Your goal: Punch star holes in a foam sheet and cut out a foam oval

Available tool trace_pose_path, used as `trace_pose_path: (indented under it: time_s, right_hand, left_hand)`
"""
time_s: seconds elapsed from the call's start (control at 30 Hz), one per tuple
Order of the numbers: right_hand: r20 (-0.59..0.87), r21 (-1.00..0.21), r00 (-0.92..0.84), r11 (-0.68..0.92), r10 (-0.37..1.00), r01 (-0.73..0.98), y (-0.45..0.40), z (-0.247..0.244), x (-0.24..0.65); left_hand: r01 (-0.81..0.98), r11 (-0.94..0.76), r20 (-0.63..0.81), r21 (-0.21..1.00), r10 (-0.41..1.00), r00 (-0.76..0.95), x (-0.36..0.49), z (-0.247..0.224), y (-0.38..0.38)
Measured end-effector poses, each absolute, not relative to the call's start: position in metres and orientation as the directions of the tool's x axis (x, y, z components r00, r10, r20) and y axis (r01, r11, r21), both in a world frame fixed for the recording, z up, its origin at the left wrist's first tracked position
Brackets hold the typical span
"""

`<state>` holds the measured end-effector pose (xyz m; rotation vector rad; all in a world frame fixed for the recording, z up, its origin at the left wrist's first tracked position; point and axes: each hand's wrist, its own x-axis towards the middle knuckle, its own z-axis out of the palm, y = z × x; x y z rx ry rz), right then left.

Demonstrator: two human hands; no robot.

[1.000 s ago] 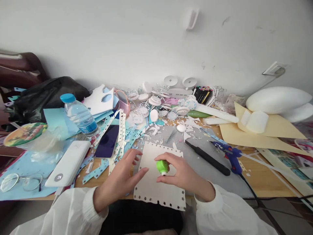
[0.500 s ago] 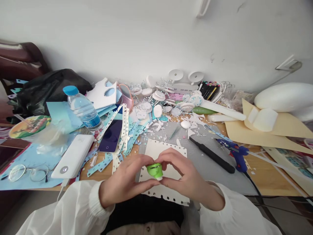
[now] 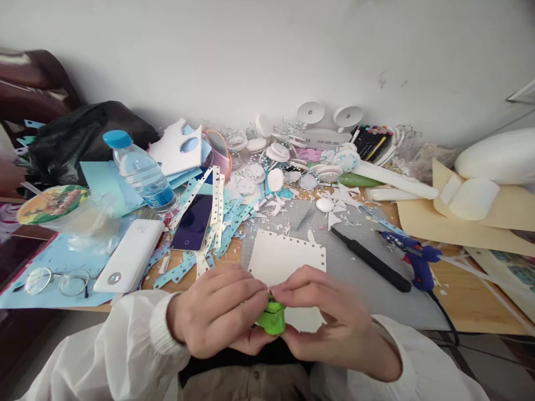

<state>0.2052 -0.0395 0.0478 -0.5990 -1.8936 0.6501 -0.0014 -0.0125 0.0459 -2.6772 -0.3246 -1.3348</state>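
A small green craft paper punch (image 3: 272, 322) is held between both hands near the table's front edge. My left hand (image 3: 225, 312) is closed around its left side, fingers over the top. From the right, my right hand (image 3: 328, 320) pinches it between thumb and fingertips. Under and behind the hands lies a cream sheet of paper (image 3: 282, 256) with small star-shaped holes along its far and right edges. Its near part is largely covered by my hands. The punch's inside is hidden by my fingers.
On the grey cutting mat (image 3: 359, 295) lie a black cutter-like tool (image 3: 371, 259) and white scraps. Further right is a blue glue gun (image 3: 413, 256). Leftward are a phone (image 3: 192, 223), power bank (image 3: 129, 256), glasses (image 3: 58, 281) and water bottle (image 3: 144, 172). Punched strips (image 3: 215, 211) lie near the phone.
The punch has come a little nearer and turned in my hands. My left fingers now wrap over it, where they only pinched it before. The view has shifted slightly.
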Motion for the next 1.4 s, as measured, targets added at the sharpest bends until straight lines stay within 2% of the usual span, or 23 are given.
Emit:
trace_pose_path:
  time_s: [0.17, 0.27, 0.47, 0.67, 0.77, 0.87, 1.1, 1.4]
  right_hand:
    - [0.662, -0.625, -0.413, 0.765, 0.625, 0.157, -0.041, 0.049, 0.207]
    - [0.658, -0.652, -0.388, 0.746, 0.645, 0.136, -0.039, 0.045, 0.205]
    - [0.565, -0.766, -0.371, 0.635, 0.737, 0.098, -0.032, 0.042, 0.204]
    - [0.602, -0.686, -0.379, 0.698, 0.703, 0.205, -0.029, 0.048, 0.207]
    - [0.639, -0.642, -0.358, 0.728, 0.681, 0.239, -0.030, 0.047, 0.206]
    - [0.667, -0.625, -0.311, 0.736, 0.677, 0.262, -0.033, 0.045, 0.204]
    - [0.644, -0.641, -0.299, 0.710, 0.704, 0.291, -0.035, 0.052, 0.203]
    - [0.630, -0.664, -0.283, 0.691, 0.723, 0.286, -0.036, 0.053, 0.202]
  left_hand:
    - [0.200, -0.980, 0.822, -0.022, 0.096, 0.561, 0.002, 0.041, -0.012]
    - [0.148, -0.989, 0.822, 0.025, 0.104, 0.561, 0.005, 0.038, -0.008]
    - [0.121, -0.925, 0.816, 0.360, 0.375, 0.441, 0.008, 0.033, -0.003]
    - [0.086, -0.713, 0.604, 0.696, 0.646, 0.466, 0.004, 0.033, -0.014]
    - [0.095, -0.603, 0.524, 0.792, 0.751, 0.402, 0.006, 0.036, -0.020]
    - [0.012, -0.498, 0.463, 0.867, 0.814, 0.351, 0.011, 0.041, -0.024]
    - [-0.084, -0.362, 0.371, 0.928, 0.885, 0.282, 0.018, 0.047, -0.024]
    - [-0.013, -0.406, 0.401, 0.914, 0.898, 0.179, 0.021, 0.048, -0.027]
